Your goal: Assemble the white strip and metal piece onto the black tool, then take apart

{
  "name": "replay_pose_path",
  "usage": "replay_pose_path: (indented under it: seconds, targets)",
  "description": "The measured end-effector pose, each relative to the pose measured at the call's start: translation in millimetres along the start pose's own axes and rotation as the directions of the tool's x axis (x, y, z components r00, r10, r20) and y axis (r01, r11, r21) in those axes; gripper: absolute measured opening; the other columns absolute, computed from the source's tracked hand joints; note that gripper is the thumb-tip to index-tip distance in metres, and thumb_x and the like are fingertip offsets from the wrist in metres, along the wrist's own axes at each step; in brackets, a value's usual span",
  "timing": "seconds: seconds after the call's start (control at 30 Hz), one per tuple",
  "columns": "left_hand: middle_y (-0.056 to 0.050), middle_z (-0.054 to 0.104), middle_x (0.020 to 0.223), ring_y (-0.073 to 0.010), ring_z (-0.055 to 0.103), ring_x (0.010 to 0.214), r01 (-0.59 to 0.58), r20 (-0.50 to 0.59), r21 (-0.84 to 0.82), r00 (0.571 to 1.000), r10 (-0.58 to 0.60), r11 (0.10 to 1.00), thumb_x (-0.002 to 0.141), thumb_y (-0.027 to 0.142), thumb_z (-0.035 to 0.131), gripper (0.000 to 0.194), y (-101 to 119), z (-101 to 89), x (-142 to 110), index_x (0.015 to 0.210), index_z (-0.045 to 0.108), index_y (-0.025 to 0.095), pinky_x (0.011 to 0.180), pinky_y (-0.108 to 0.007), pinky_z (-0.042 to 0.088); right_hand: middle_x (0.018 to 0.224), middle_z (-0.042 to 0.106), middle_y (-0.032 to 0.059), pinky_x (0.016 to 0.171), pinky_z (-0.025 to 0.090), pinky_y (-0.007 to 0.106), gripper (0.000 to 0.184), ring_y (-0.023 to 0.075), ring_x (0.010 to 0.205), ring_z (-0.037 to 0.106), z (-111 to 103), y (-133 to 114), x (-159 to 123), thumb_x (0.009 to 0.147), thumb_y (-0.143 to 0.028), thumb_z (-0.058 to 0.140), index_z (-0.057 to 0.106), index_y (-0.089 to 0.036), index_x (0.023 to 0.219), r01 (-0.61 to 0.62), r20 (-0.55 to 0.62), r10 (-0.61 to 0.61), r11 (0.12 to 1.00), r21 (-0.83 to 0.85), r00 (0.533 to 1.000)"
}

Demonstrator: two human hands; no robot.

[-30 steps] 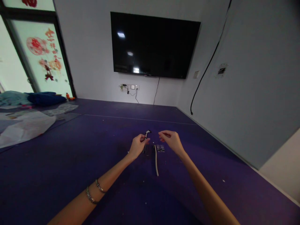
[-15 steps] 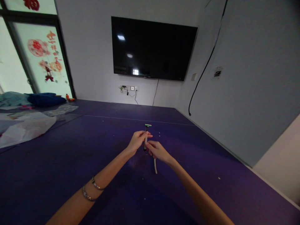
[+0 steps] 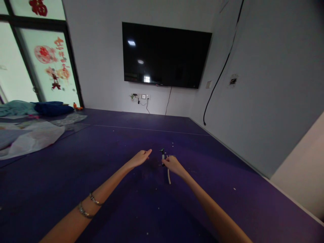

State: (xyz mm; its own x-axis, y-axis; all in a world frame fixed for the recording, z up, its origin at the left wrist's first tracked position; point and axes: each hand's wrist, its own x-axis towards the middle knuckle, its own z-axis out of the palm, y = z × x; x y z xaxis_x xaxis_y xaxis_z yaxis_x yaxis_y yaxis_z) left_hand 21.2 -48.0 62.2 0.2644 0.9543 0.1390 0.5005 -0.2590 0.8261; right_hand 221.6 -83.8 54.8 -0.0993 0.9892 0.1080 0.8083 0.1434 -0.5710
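Observation:
My right hand [image 3: 173, 164] is closed on the handle of a razor [image 3: 163, 156], whose dark head points up and away from me. A pale, thin curved strip [image 3: 168, 177] shows below that hand on the dark purple surface; its upper part is partly hidden by the fingers. To the left of the razor and apart from it, my left hand [image 3: 139, 158] holds nothing. Its fingers reach forward and look open, with some of them tucked out of sight.
White crumpled plastic sheeting [image 3: 42, 135] and folded blue cloth [image 3: 53, 108] lie at the far left. Small white specks dot the purple surface [image 3: 113, 189]. A black cable [image 3: 217, 81] hangs along the right wall. A television [image 3: 165, 55] is mounted above wall sockets [image 3: 143, 96].
My left hand has let go of the razor and moved to the left. The razor, now in my right hand alone, has lowered and shifted slightly right.

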Motion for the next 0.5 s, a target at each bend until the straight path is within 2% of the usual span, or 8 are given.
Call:
replay_pose_path:
  seconds: [0.1,0.27,0.37,0.5]
  targets:
    - [-0.014,0.068,0.08,-0.022,0.063,0.072,0.091,0.012,-0.013,0.996,-0.091,0.996,0.074,0.062,0.04,0.056,-15.8,-8.8,3.2,0.078,0.062,0.011,0.062,-0.027,0.043,0.042,0.044,-0.0011,0.043,0.026,0.02,0.036,0.0092,0.044,0.045,5.4,6.2,0.6,0.076,-0.025,0.048,0.045,-0.016,0.042,-0.014,0.023,0.015,0.999,-0.033,1.0]
    - [-0.014,0.068,0.082,-0.022,0.063,0.076,0.082,-0.031,0.0,0.996,-0.082,0.997,0.076,0.058,0.039,0.051,-24.8,-17.5,5.9,0.076,0.062,0.012,0.061,-0.026,0.043,0.053,0.059,0.0042,0.046,0.034,0.019,0.029,0.0124,0.053,0.056,8.1,6.3,0.9,0.075,-0.027,0.052,0.054,-0.015,0.049,-0.031,0.049,0.036,0.996,-0.087,0.998]
    - [-0.011,0.069,0.081,-0.0221,0.063,0.078,0.035,-0.082,0.036,0.996,-0.032,0.999,0.076,0.051,0.043,0.044,-28.7,-21.5,9.1,0.076,0.065,0.013,0.061,-0.026,0.043,0.06,0.063,0.0069,0.05,0.038,0.019,0.027,0.0145,0.06,0.06,9.0,5.3,2.8,0.075,-0.031,0.054,0.058,-0.014,0.054,-0.033,0.06,0.041,0.992,-0.118,0.997]
    - [-0.008,0.069,0.081,-0.0214,0.063,0.08,-0.08,-0.14,0.106,0.986,0.095,0.991,0.072,0.036,0.05,0.026,-35.1,-27.0,14.4,0.077,0.067,0.016,0.072,-0.028,0.044,0.062,0.065,0.0099,0.052,0.04,0.021,0.025,0.0168,0.062,0.062,11.7,5.5,6.5,0.074,-0.028,0.054,0.06,-0.013,0.056,-0.046,0.088,0.059,0.988,-0.147,0.994]
